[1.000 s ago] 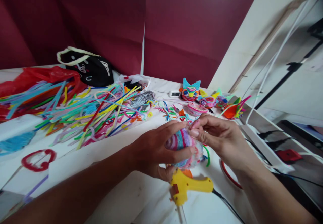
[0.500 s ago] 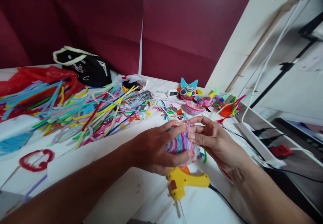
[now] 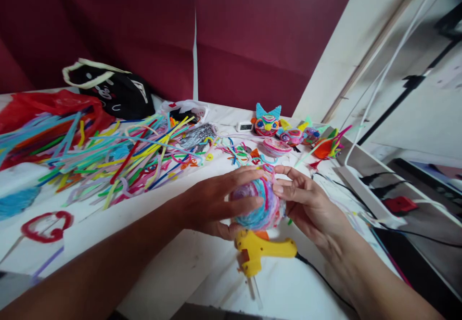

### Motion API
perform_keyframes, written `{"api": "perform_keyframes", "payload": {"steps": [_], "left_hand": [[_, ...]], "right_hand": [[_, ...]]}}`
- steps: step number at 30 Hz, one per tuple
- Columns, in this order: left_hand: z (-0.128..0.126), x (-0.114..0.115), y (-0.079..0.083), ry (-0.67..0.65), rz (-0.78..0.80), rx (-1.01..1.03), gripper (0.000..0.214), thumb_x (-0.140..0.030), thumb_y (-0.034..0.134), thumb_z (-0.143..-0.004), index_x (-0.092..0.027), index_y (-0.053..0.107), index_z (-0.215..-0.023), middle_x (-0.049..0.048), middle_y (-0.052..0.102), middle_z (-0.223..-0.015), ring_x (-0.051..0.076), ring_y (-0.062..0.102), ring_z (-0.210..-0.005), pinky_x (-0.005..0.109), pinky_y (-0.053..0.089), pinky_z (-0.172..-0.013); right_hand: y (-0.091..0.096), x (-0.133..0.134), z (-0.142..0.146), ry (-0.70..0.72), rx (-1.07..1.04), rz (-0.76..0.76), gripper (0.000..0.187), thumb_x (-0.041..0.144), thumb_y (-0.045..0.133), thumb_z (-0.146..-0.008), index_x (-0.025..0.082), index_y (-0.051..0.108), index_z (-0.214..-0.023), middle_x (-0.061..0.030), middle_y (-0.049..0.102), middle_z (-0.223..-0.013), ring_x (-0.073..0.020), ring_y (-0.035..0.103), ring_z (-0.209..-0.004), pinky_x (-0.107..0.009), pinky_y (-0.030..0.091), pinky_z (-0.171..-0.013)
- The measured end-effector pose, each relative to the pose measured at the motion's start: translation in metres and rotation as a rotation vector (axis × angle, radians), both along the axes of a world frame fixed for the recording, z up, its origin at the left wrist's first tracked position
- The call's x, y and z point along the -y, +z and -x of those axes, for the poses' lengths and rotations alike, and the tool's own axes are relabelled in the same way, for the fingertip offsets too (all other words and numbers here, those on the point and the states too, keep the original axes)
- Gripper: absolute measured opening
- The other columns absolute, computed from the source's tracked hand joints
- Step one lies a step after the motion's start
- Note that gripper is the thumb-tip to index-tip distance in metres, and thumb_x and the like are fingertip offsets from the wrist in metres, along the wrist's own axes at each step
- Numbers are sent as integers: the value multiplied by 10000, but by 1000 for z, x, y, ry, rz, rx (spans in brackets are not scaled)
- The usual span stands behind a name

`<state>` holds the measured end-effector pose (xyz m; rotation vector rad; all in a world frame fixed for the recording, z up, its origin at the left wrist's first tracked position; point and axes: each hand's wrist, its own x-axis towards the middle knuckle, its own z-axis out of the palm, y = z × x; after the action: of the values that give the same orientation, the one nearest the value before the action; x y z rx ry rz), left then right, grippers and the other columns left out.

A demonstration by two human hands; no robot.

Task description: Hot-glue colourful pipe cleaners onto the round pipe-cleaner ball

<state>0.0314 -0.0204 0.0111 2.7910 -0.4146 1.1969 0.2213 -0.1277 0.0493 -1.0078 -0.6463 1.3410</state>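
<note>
Between my two hands is a round ball wrapped in pipe cleaners (image 3: 258, 214), in blue, purple, pink and red. My left hand (image 3: 216, 202) wraps the ball from the left, its fingers spread across the front. On the right side, my right hand (image 3: 306, 197) grips the ball's edge with thumb and fingers. A small pink loop stands at the top of the ball, near both hands' fingertips. Just below lies a yellow glue gun (image 3: 265, 252) on the white table, a clear glue stick poking out of it and its black cord running right.
A large heap of coloured pipe cleaners (image 3: 122, 156) spreads over the left, beside a red plastic bag (image 3: 54, 103) and a black tote bag (image 3: 115, 94). Behind my hands stand an owl-like figure (image 3: 267, 122) and a small white digital display (image 3: 244, 126). A power strip (image 3: 375, 199) lies right.
The ball has turned between my hands, showing more of its blue and purple face. My left fingers have shifted over its front. The whole view has moved slightly.
</note>
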Motion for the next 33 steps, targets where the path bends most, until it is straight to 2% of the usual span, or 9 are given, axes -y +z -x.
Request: {"api": "perform_keyframes", "payload": {"steps": [5,11,15,18,21,23,27,33], "left_hand": [[-1,-6,-3,11,118,35,755,-145,686,-705,-191,333,-1371,235,421,-1436,344,409,-1378,553,440,-1070],[0,-6,2,165,274,155,546,-216,747,-704,-186,516,-1197,176,548,-1293,291,556,-1219,481,484,-1005],[1,-3,7,260,355,171,410,-258,766,-727,-189,582,-1087,115,575,-1148,239,594,-1093,418,500,-952],[0,-4,7,259,433,204,409,-258,777,-722,-191,581,-1074,88,572,-1075,222,584,-1038,398,497,-923],[-1,-6,3,224,575,261,438,-240,790,-704,-190,550,-1067,62,575,-990,184,573,-910,337,511,-806],[0,-7,3,229,661,258,386,-233,784,-718,-184,550,-1021,35,570,-910,149,552,-804,294,495,-725],[0,-4,7,261,672,221,196,-199,752,-758,-166,585,-854,1,576,-774,120,539,-709,270,459,-670],[-2,0,8,344,723,240,111,-113,707,-762,-148,608,-726,-14,621,-689,89,547,-633,223,436,-607]], "right_hand": [[-5,-4,-7,-35,-100,-28,508,82,888,-480,178,636,-910,16,722,-690,-106,665,-556,-183,551,-561],[-10,-8,-16,-72,-151,-72,441,62,817,-555,174,658,-951,-4,721,-816,-114,679,-667,-201,580,-644],[-12,-10,-18,-73,-154,-109,436,68,780,-603,179,664,-1008,-16,736,-891,-134,698,-762,-235,594,-733],[-13,-12,-18,-109,-178,-106,392,60,772,-605,164,683,-972,-25,744,-875,-140,705,-773,-235,602,-735],[-15,-13,-16,-102,-189,-119,351,68,756,-631,154,701,-967,-47,752,-913,-164,718,-807,-256,615,-732],[-16,-13,-15,-64,-195,-153,334,75,744,-652,145,710,-976,-66,757,-950,-177,724,-830,-267,621,-739],[-21,-14,-14,-37,-236,-221,248,71,736,-681,151,729,-916,-69,764,-937,-163,726,-820,-262,617,-775],[-28,-15,-8,-155,-288,-197,213,42,734,-683,172,735,-851,-55,762,-904,-157,722,-822,-260,613,-773]]}}
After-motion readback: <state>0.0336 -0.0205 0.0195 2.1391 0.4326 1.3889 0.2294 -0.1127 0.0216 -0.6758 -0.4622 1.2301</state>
